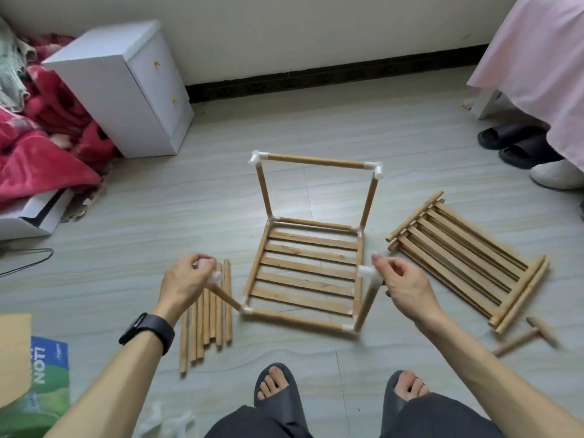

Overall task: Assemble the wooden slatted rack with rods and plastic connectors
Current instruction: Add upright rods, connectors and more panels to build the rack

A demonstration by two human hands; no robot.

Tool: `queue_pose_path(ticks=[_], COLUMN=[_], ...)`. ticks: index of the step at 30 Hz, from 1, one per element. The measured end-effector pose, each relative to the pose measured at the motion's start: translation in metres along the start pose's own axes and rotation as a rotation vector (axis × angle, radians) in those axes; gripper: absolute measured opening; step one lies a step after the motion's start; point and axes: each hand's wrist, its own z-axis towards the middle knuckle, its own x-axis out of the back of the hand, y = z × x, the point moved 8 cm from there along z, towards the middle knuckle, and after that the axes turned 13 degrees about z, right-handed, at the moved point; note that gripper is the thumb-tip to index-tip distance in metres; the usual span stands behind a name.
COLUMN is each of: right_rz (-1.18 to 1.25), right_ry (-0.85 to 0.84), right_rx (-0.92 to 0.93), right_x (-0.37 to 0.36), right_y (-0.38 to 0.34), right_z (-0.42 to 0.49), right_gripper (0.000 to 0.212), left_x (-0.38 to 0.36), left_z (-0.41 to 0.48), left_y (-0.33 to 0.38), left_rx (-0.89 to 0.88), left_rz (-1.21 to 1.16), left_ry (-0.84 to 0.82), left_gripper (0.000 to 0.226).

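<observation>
A partly built rack stands on the floor: a slatted wooden shelf (308, 270) with four upright rods at its corners. The two far uprights carry white plastic connectors (376, 170) joined by a top rod (316, 161). My left hand (186, 281) pinches a white connector (210, 271) on top of the near left upright. My right hand (399, 284) grips the white connector (368, 275) on the near right upright (366, 306). A second slatted shelf (464, 263) lies flat to the right. Several loose rods (205, 317) lie in a bundle to the left.
A white cabinet (126, 86) and red bedding (38, 143) fill the back left. Slippers (518, 140) and pink cloth (537, 58) are at the back right. A small wooden mallet (531, 338) lies near right. My feet in dark slippers (278, 387) are at the front, with a printed box (41, 374) at left.
</observation>
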Motion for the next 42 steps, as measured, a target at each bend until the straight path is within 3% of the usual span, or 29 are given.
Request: queue_pose_path(ticks=[4,7,11,14,25,29,35,39,42], right_rz=[0.035,0.069,0.065,0.090,0.023,-0.015,0.002,0.093,0.168], right_ry=[0.152,0.103,0.054,0.054,-0.131,-0.140,-0.096,-0.018,0.048], right_rx=[0.002,-0.040,-0.009,0.002,0.031,0.037,0.031,0.052,0.034], right_x=[0.018,0.010,0.003,0.012,0.016,0.007,0.017,0.032,0.041], right_y=[-0.009,-0.004,0.010,0.008,0.000,0.002,0.001,0.019,0.026], right_z=[0.020,0.023,0.023,0.030,0.058,0.051,0.051,0.029,0.021], right_gripper=[0.070,0.096,0.113,0.102,0.105,0.091,0.102,0.081,0.078], left_x=[-0.040,-0.063,-0.070,-0.074,-0.085,-0.087,-0.086,-0.092,-0.094], left_z=[-0.035,-0.048,-0.045,-0.036,-0.023,-0.025,-0.017,-0.024,-0.029], left_y=[0.015,0.027,0.028,0.023,0.043,0.042,0.048,0.046,0.043], left_rx=[0.010,0.076,0.067,0.078,0.071,0.078,0.110,0.100,0.080], left_rz=[-0.173,-0.426,-0.513,-0.576,-0.703,-0.710,-0.786,-0.768,-0.736], left_ry=[-0.113,-0.112,-0.141,-0.137,-0.147,-0.158,-0.160,-0.144,-0.155], left_gripper=[0.031,0.020,0.012,0.010,0.008,0.009,0.008,0.010,0.010])
